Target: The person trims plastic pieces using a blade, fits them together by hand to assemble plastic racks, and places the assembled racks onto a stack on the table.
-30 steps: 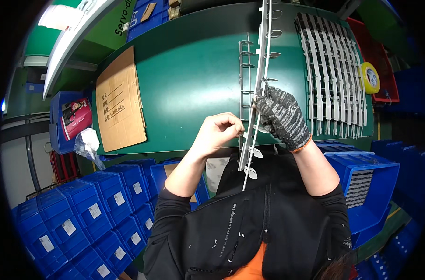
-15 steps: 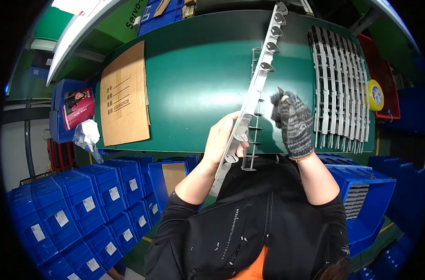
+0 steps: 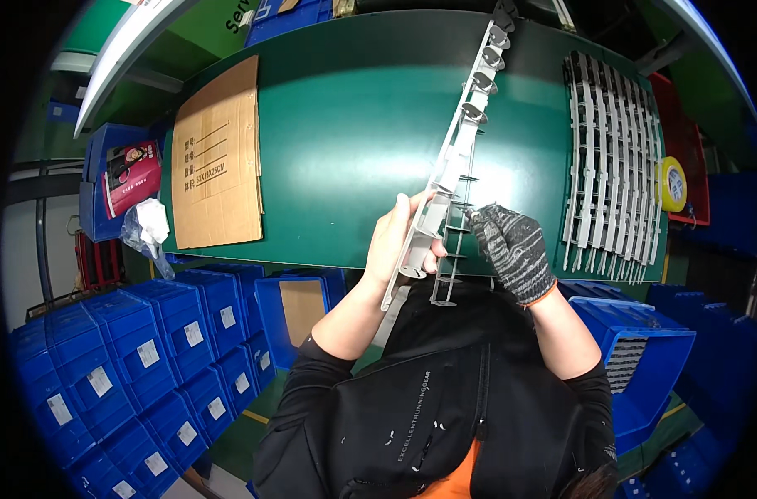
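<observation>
My bare left hand [image 3: 388,237] is wrapped round the lower part of a long light-grey strip [image 3: 455,158], which slants up and away over the table. Round dark-and-grey discs [image 3: 473,113] stick out along its far half. Next to the strip's near half runs a thin ladder-like rod with short crosspieces [image 3: 454,256], its near end past the table's front edge. My right hand [image 3: 513,249], in a dark grey knitted glove, has its fingers drawn together at the right side of the strip and rod. What lies between those fingertips is too small to make out.
Several similar grey strips [image 3: 611,166] lie side by side on the green table [image 3: 337,150] at right. Beside them are a yellow tape roll [image 3: 673,184] and a red bin [image 3: 692,158]. Flat cardboard [image 3: 218,158] lies at left. Blue crates [image 3: 145,333] are stacked below left; another [image 3: 653,358] stands right.
My right hand has come left and nearer to me, up to the strip and rod. The left hand keeps its hold, with the strip turned slightly. The whole view has shifted a little.
</observation>
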`<state>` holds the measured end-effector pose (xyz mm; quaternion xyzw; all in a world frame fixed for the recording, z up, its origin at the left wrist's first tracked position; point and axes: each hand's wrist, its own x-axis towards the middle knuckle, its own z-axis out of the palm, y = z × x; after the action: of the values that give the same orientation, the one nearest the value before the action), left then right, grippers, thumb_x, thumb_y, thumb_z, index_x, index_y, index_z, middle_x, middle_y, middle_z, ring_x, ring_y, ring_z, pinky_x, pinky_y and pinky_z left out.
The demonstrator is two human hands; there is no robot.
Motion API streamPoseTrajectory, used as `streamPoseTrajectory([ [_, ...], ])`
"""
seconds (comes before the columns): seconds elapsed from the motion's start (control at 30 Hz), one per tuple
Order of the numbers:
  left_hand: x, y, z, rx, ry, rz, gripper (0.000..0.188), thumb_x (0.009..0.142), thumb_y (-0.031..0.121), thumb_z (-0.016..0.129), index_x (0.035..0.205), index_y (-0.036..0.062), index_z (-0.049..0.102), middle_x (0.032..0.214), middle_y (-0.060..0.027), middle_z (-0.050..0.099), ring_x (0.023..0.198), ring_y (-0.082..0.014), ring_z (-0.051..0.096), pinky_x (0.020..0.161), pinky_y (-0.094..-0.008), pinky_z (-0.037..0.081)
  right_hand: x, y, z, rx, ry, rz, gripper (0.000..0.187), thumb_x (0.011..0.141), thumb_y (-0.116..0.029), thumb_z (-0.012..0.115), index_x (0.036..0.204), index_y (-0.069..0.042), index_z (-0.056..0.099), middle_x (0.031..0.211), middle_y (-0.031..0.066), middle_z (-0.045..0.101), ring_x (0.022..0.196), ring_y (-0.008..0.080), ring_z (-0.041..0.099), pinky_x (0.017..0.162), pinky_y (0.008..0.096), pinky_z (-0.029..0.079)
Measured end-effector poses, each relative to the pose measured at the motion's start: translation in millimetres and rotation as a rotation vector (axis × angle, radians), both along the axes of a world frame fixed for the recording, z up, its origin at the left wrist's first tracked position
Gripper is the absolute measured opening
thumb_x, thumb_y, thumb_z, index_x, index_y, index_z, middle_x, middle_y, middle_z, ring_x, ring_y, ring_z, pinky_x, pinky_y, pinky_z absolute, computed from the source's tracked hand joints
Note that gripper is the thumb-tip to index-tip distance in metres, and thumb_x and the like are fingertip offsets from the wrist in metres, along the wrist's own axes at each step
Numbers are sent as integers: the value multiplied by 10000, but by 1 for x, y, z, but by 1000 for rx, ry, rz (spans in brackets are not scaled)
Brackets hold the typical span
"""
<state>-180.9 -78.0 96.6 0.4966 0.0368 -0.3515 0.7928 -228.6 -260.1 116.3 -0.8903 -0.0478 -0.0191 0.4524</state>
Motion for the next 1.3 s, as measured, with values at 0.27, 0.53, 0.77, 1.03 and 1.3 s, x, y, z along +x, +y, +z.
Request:
streamPoseTrajectory([
  [0.27, 12, 35, -92, 224, -11, 145, 499, 924, 399, 352, 1262, 32, 379, 611, -137, 572, 413, -175, 541, 393, -246, 450, 28, 12, -69, -473, 337, -100, 421, 780, -416, 541, 1001, -62, 599, 1022, 153, 542, 933, 283, 539, 774, 390, 463],
  [0.53, 45, 61, -92, 1108, -615, -93, 260, 843, 218, 529, 976, 3, 589, 631, -91, 611, 555, -132, 597, 579, -253, 474, 36, 15, -70, -631, 412, -97, 388, 750, -335, 539, 1013, -55, 597, 1111, 164, 503, 1023, 308, 484, 827, 410, 455],
  [0.77, 104, 37, -1, 485, -621, 356, 290, 831, 138, 566, 1095, 27, 520, 964, -75, 560, 773, -105, 550, 644, -233, 473, 13, 5, -12, -370, -324, -112, 203, 625, -191, 597, 794, -80, 614, 875, 105, 552, 836, 283, 526, 636, 388, 484],
  [1.03, 99, 10, 85, 34, -701, 493, 231, 901, 235, 481, 954, 18, 542, 731, -25, 544, 558, -99, 510, 493, -242, 436, -4, 35, 19, -272, -511, 115, 201, 606, -201, 603, 778, -96, 611, 930, 77, 563, 804, 245, 551, 617, 352, 487],
  [1.3, 59, 4, 172, 253, -1035, 516, 172, 855, 73, 543, 978, -44, 571, 748, -90, 622, 542, -96, 579, 464, -175, 449, -9, -12, 24, 782, 172, -318, 139, 849, -163, 533, 835, -51, 614, 720, 84, 594, 634, 201, 574, 578, 306, 448],
])
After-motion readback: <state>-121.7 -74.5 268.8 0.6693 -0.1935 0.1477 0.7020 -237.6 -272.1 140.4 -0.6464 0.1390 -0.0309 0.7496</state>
